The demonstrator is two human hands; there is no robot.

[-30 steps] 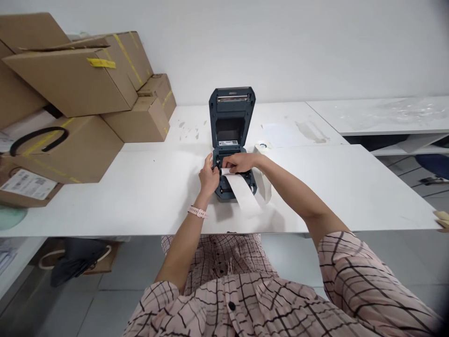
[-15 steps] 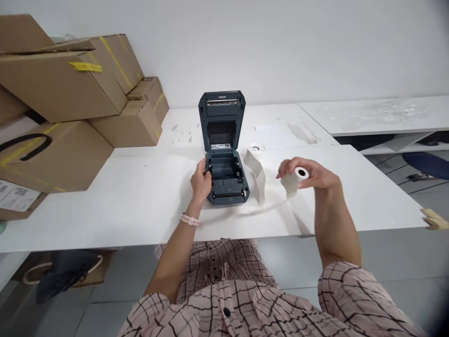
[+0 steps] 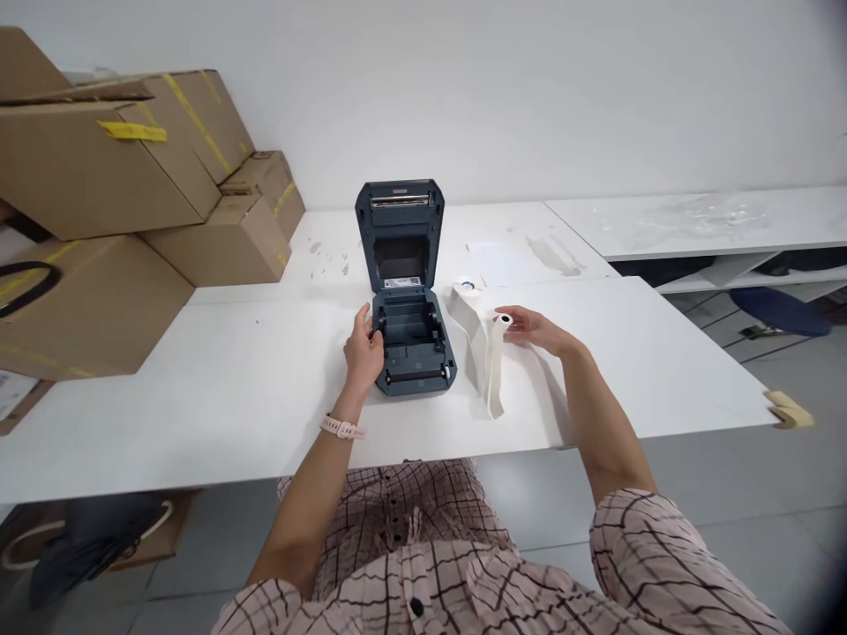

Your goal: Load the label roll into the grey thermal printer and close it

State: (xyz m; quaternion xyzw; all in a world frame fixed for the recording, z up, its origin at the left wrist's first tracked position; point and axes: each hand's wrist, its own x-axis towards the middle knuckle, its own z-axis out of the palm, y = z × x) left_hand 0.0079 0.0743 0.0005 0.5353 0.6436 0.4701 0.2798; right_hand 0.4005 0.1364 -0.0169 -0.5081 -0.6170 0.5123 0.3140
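A dark grey label printer (image 3: 416,363) stands on the white table with its lid raised and its inner bay bare. My left hand (image 3: 363,351) grips the printer's left edge, thumb over the rim. To the right of the printer, my right hand (image 3: 535,330) has its fingers round a small white paper roll (image 3: 500,333) held upright. A loose strip (image 3: 496,388) trails from this roll down toward the table's front. Just behind it lies another white roll (image 3: 468,287), with paper running forward from it. My right fingertips are partly hidden behind the held roll.
Cardboard boxes (image 3: 86,176) are stacked on the left of the table (image 3: 218,414). A white sheet (image 3: 496,262) and a paper scrap lie behind the rolls. Clear plastic (image 3: 701,214) rests on the far right shelf. A tan corner guard (image 3: 789,410) covers the table's right corner.
My right hand has moved left with the paper roll, bringing it close to the roll behind. Its strip now hangs in front. My left hand stays on the printer's edge.
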